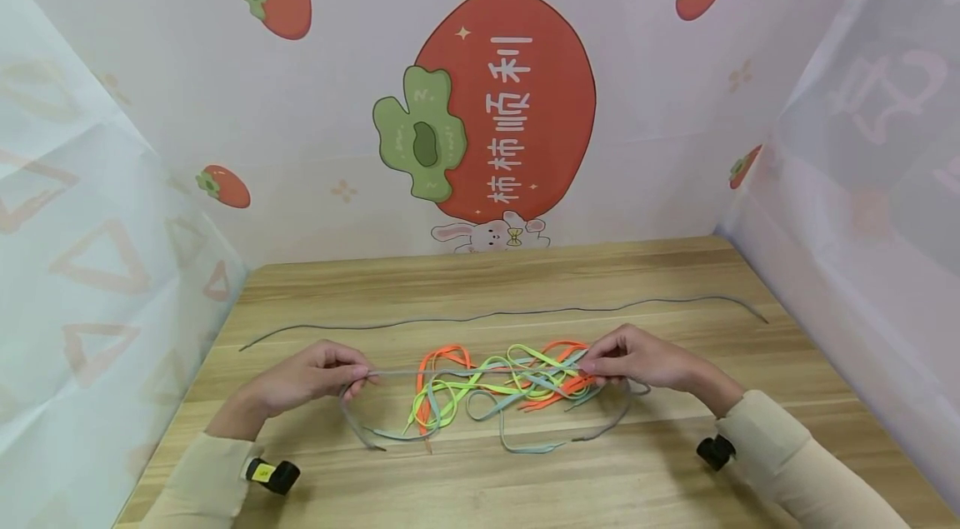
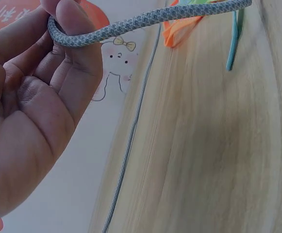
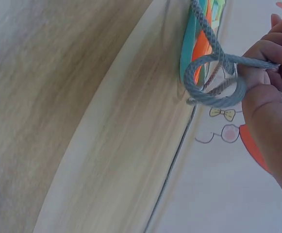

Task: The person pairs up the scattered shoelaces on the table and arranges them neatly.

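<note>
A grey round shoelace (image 1: pixel 465 371) stretches nearly straight between both hands, above a tangle of flat laces. My left hand (image 1: pixel 318 377) pinches it between thumb and fingers, with one end hanging down to the left. In the left wrist view the woven grey shoelace (image 2: pixel 145 20) bends around the fingertips. My right hand (image 1: pixel 637 358) pinches the other side. A loop of the grey shoelace (image 3: pixel 216 101) hangs beside the right hand (image 3: pixel 272 73) in the right wrist view. Below lie orange (image 1: pixel 422 383), yellow-green (image 1: pixel 453 404) and light blue (image 1: pixel 532 450) flat laces.
A second grey lace (image 1: pixel 495 313) lies lengthwise across the wooden table (image 1: pixel 480 487), behind the tangle. A printed cloth (image 1: pixel 337 96) stands at the back, with pale sheets on the left (image 1: pixel 90 221) and right (image 1: pixel 862 204). Black wrist devices (image 1: pixel 282 477) sit at both sleeves.
</note>
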